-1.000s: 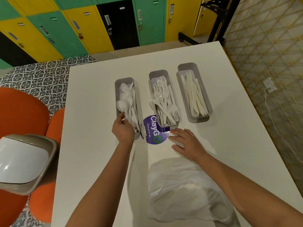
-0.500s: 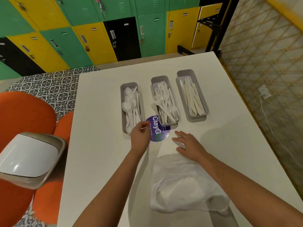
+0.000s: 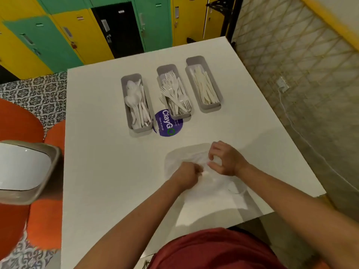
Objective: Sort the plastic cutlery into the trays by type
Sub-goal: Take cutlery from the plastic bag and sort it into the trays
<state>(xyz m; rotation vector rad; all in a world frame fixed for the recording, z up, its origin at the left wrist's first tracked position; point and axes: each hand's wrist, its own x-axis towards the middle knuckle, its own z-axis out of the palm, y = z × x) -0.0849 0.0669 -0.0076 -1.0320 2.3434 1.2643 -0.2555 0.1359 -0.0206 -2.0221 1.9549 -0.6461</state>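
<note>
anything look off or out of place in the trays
One fork in the middle tray sticks its tines out over the left rim instead of lying flat inside. The spoon tray and knife tray look tidy.

Three grey trays stand side by side on the white table: white spoons (image 3: 137,105) fill the left tray (image 3: 124,90), forks (image 3: 174,94) the middle tray (image 3: 161,69), knives (image 3: 205,88) the right tray (image 3: 195,60).
</note>
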